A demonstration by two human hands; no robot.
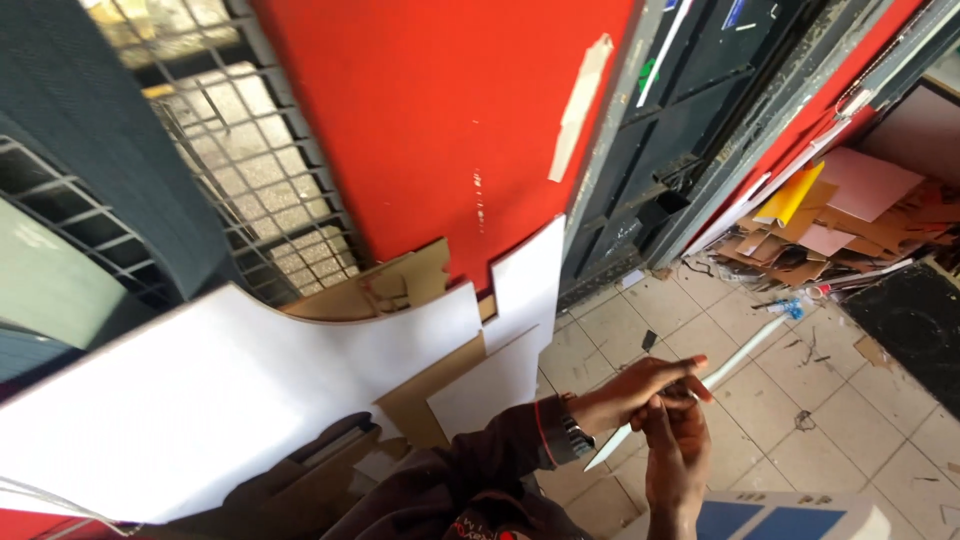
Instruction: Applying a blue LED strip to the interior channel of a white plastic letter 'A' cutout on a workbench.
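White strip (pixel 722 372): long, thin, flat, pale; runs on a slant from a pointed lower end just below the hands up to a far end over the tiled floor (pixel 860 420). Plain surface, no markings I can make out.

Left hand (pixel 645 390), the one with the wristwatch (pixel 574 432) and dark sleeve (pixel 470 470), is closed over the strip near its lower third, fingers curled along the top. Right hand (pixel 678 450) comes up from below, fingers pinched on the same stretch of strip, just under the left hand and touching it. The strip passes between both hands and sticks out on either side (longer on the far side).

Beyond the strip, tiled floor with small scraps. Left of the strip, large white sheets (pixel 200 400) and brown cardboard lean against a red panel (pixel 440 120). Past the strip's far end, a heap of cardboard and coloured board offcuts (pixel 840 220) lies at the foot of a dark door frame.
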